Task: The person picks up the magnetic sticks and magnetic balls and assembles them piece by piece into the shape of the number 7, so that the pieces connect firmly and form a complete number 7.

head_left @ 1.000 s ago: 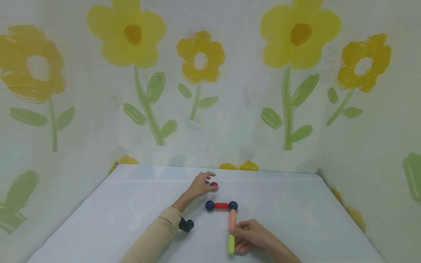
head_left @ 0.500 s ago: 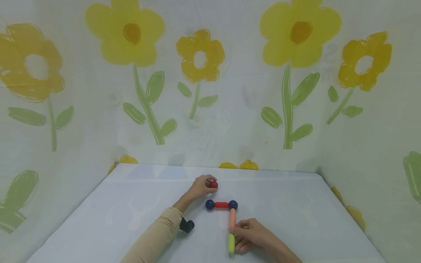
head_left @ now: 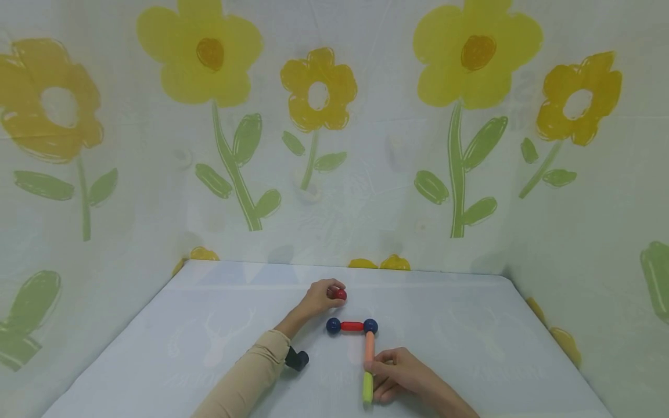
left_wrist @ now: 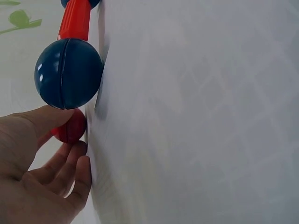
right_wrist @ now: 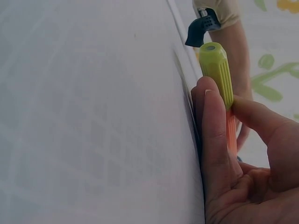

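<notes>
At the far middle of the table, my left hand (head_left: 317, 297) pinches a red ball (head_left: 341, 295) between thumb and fingers; the left wrist view shows the same red ball (left_wrist: 71, 127) at the thumb tip. Just nearer lies a chain of magnetic building pieces: a blue ball (head_left: 333, 325), a red rod (head_left: 352, 326), a second blue ball (head_left: 370, 326), then an orange rod (head_left: 370, 347) running toward me. My right hand (head_left: 399, 374) grips where the orange rod meets a yellow-green rod (head_left: 368, 389). In the right wrist view, the yellow-green rod (right_wrist: 216, 70) sticks out past my fingers.
A black wrist camera (head_left: 297, 359) sits on my left forearm, below the beige sleeve (head_left: 251, 371). The white table (head_left: 444, 325) meets a flower-printed cloth (head_left: 366, 220) at the back and sides.
My left fingers have closed from above and behind onto the red ball, which stays in about the same place. The right hand and the rods have hardly moved.
</notes>
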A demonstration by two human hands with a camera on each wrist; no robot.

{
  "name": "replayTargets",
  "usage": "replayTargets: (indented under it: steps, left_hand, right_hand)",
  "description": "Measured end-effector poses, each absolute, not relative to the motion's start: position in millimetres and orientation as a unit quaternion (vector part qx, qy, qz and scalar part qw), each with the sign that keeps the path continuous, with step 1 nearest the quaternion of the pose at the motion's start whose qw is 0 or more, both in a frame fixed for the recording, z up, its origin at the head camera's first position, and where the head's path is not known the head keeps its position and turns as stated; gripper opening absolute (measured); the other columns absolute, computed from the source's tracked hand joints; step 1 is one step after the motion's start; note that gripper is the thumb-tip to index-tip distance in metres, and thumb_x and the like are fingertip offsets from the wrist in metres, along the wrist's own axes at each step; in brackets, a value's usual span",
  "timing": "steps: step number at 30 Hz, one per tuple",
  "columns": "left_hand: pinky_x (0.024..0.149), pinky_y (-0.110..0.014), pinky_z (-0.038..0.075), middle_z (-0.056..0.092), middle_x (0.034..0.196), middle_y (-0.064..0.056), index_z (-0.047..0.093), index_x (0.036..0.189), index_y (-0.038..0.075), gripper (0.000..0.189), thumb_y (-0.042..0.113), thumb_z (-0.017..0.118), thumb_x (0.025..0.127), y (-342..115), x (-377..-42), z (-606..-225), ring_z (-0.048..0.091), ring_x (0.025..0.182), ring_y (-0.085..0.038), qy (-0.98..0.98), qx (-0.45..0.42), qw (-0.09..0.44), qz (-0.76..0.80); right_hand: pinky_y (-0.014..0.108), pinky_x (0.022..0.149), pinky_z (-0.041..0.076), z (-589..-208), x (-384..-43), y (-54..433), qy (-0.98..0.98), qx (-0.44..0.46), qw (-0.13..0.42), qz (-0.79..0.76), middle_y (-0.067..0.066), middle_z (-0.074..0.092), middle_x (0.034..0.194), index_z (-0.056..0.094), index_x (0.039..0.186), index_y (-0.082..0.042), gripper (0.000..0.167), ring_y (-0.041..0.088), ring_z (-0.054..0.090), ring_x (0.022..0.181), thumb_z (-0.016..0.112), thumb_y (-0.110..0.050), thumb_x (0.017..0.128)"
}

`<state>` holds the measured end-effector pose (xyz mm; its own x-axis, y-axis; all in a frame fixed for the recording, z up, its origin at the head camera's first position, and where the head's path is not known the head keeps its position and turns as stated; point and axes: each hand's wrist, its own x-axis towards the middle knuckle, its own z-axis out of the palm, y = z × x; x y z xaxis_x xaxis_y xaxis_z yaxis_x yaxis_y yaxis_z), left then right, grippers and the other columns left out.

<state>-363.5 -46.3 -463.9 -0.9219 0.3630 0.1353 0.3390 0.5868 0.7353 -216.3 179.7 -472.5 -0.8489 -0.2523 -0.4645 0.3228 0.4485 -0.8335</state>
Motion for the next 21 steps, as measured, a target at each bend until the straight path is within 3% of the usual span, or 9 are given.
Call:
replayTargets:
  steps: [21]
  left_hand:
    - [0.085, -0.035, 0.057, 0.066, 0.115, -0.009, 0.065, 0.121, 0.011, 0.036, 0.015, 0.075, 0.087, -41.9, -356.1, -458.1, 0.062, 0.101, -0.021, 0.887, 0.199, 0.021, 0.416]
  right_hand:
    - [0.021, 0.06, 0.056, -477.1, -218.5, 181.3, 0.807, 0.018, 0.272, -0.524, 0.005, 0.073, 0.079, 0.066, 0.115, -0.003, 0.054, 0.009, 0.069, 0.062, 0.071, -0.047, 0.086]
